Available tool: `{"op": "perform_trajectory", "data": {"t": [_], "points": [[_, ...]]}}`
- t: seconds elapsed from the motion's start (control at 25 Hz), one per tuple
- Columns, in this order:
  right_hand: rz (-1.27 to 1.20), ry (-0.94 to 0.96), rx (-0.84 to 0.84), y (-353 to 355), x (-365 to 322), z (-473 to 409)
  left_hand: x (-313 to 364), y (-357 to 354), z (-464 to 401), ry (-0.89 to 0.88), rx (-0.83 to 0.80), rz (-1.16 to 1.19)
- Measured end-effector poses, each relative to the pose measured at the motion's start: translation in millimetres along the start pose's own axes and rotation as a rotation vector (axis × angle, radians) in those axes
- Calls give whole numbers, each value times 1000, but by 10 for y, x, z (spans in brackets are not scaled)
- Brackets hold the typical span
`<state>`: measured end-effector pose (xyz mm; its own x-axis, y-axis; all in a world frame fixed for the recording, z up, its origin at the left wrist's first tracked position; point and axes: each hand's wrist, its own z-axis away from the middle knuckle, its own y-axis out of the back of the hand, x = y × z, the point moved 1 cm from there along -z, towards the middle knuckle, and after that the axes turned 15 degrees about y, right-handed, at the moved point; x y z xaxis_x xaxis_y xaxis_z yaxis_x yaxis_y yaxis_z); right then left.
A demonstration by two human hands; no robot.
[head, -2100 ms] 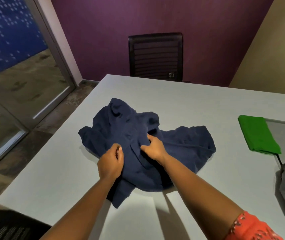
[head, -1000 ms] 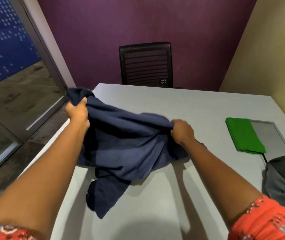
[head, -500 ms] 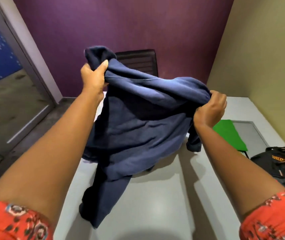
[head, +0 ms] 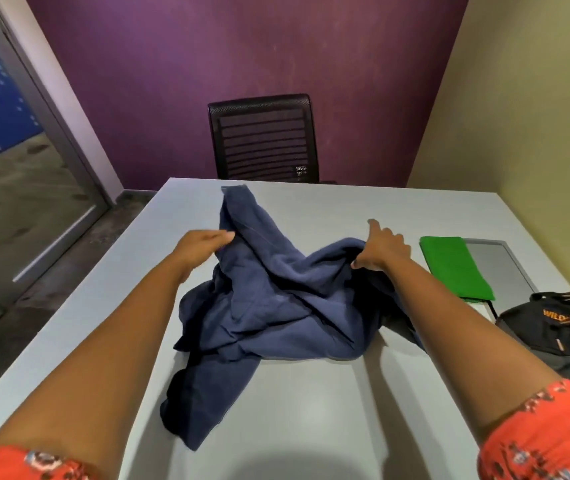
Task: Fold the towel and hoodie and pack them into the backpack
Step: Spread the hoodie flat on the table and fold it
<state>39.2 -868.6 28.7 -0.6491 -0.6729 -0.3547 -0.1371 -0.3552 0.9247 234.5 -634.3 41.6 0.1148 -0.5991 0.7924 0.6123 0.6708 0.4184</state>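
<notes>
Both hands (head: 204, 245) (head: 382, 251) meet the rumpled hoodie (head: 276, 306) (navy) on the table (head: 311, 420)

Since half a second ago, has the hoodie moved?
Yes. The hoodie has come down from in front of the chair onto the table, lying crumpled left of the green towel.

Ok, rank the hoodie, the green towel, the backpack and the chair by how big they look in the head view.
1. Hoodie, largest by far.
2. Chair, though it stands farthest off.
3. Backpack and green towel: unsure, since the frame edge cuts the backpack off.
</notes>
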Motion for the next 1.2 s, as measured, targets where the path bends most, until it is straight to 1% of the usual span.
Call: {"op": "perform_trajectory", "data": {"t": [0.04,0.08,0.12,0.16,0.2,0.24,0.32,0.36,0.4,0.48,0.56,0.64,0.68,0.72,0.8,0.84,0.88,0.92,1.0,1.04,1.12,1.2], "points": [[-20,74,-27,-27,-47,-33,-231,22,-75,44,104,-46],[-69,155,-64,-67,-87,-74,-461,32,-120,109,139,-66],[-121,234,-113,-121,-114,-106,-737,30,-112,191,102,-94],[-147,307,-156,-199,-135,-120,-998,-6,-89,274,20,-106],[-134,371,-179,-293,-147,-125,-1247,-57,-97,373,-32,-132],[-101,424,-184,-394,-157,-123,-1436,-119,-86,443,-40,-183],[-57,514,-180,-583,-226,-92,-1612,-214,-90,439,15,-311],[-48,559,-178,-668,-271,-80,-1575,-218,-115,398,113,-386],[-42,601,-171,-740,-327,-76,-1464,-199,-132,338,245,-407],[-49,648,-165,-840,-428,-82,-1152,-100,-184,238,368,-267],[-62,646,-182,-892,-519,-90,-865,4,-268,158,377,-128],[-95,627,-202,-958,-592,-80,-761,27,-375,175,363,-63],[-135,619,-224,-994,-613,-59,-780,-8,-411,203,317,-69],[-176,613,-265,-1025,-626,-35,-831,-65,-424,231,237,-94],[-215,605,-365,-1092,-619,12,-1020,-222,-418,294,26,-160],[-224,605,-385,-1113,-608,27,-1134,-300,-417,322,-48,-201],[-244,598,-384,-1120,-595,31,-1229,-366,-422,331,-76,-252],[-273,584,-370,-1118,-586,33,-1304,-421,-414,326,-50,-309],[-333,533,-327,-1125,-569,35,-1418,-503,-418,299,105,-402],[-364,505,-311,-1138,-566,45,-1467,-531,-430,292,188,-409],[-407,478,-296,-1186,-568,73,-1473,-529,-411,300,338,-328],[-423,460,-273,-1235,-574,79,-1352,-476,-359,308,413,-179]]}}
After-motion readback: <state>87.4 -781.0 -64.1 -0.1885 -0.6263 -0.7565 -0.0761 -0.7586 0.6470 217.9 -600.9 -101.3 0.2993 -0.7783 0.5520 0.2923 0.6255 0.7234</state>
